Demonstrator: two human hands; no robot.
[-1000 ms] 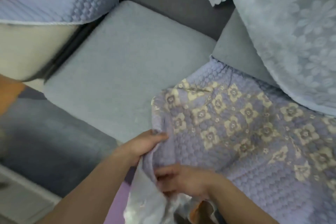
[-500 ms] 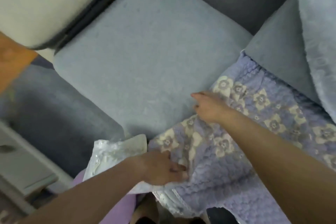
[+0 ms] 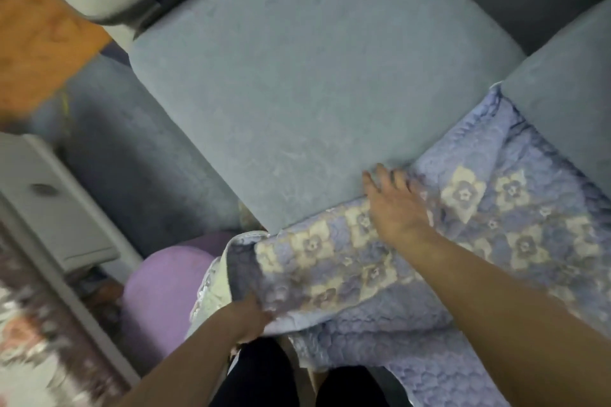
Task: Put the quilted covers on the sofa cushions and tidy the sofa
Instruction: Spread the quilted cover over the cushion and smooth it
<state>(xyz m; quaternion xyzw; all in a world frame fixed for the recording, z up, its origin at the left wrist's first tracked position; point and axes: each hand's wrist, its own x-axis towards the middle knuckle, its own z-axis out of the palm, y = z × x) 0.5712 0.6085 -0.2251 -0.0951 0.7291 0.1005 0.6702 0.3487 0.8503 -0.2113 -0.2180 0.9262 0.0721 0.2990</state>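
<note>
Right hand (image 3: 395, 205) now flat on flowered lilac cover (image 3: 489, 228)

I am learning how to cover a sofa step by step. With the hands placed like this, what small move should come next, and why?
Probably pull the quilted cover sideways over the bare seat cushion. The left hand grips the cover's front corner, the right hand lies flat on its edge at the cushion's border, and almost the whole cushion is uncovered.

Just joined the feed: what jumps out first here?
A lilac quilted cover with cream flowers lies bunched across the lower right. The right hand lies flat on its edge by the bare grey cushion at centre, and the left hand grips its near corner at the bottom.
</note>
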